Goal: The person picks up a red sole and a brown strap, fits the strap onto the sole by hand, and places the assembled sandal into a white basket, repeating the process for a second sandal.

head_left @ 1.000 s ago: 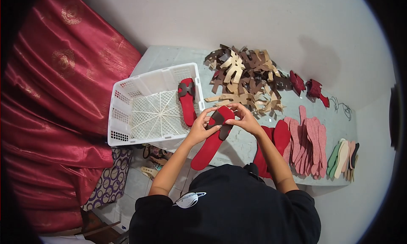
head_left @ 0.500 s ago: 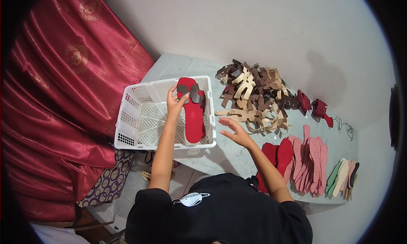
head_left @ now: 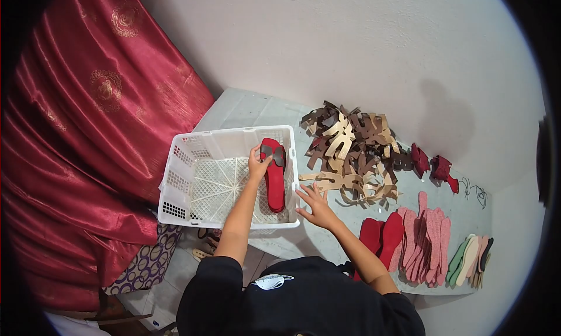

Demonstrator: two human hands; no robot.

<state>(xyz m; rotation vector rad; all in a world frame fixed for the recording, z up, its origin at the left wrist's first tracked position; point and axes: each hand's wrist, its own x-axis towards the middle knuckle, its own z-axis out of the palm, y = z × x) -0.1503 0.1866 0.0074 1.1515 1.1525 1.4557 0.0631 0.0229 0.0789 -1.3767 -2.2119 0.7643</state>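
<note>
My left hand (head_left: 258, 165) grips a red sandal (head_left: 275, 187) with dark brown straps, its thumb across the strap end of the sole. The sandal lies lengthwise along the inner right side of a white plastic basket (head_left: 176, 181). A second red sole edge shows just under it. Just outside the basket's right wall is my right hand (head_left: 317, 208), fingers spread and fingertips right at the rim, holding nothing.
A heap of brown and beige strap pieces (head_left: 356, 152) lies right of the basket on the grey table (head_left: 318, 234). Nearer me are red soles (head_left: 390, 236), pink soles (head_left: 435, 242) and green and cream soles (head_left: 464, 257). A red curtain (head_left: 105, 160) hangs at left.
My left hand has lowered the sandal into the basket, along its right side. My right hand has come closer to the basket's right rim. The whole view has shifted slightly.
</note>
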